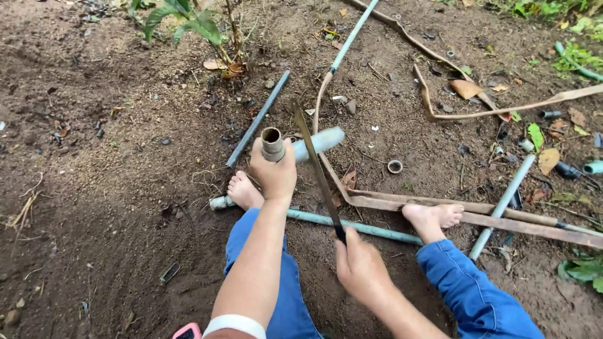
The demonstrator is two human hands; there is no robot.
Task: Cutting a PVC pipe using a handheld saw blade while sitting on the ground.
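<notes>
My left hand grips a short pale blue pipe fitted with a tan coupling whose open end points up. My right hand holds the dark handle of a thin saw blade, which slants up and away across the blue pipe, just right of my left hand. I am seated on bare soil in blue trousers, with bare feet. My left foot rests on a long blue pipe lying across the ground; my right foot rests on flat brown strips.
A dark grey pipe lies beyond my left hand. Another light pipe lies at the right, and one more pipe runs to the top edge. A small pipe ring, brown strips, dry leaves and a green plant surround the spot.
</notes>
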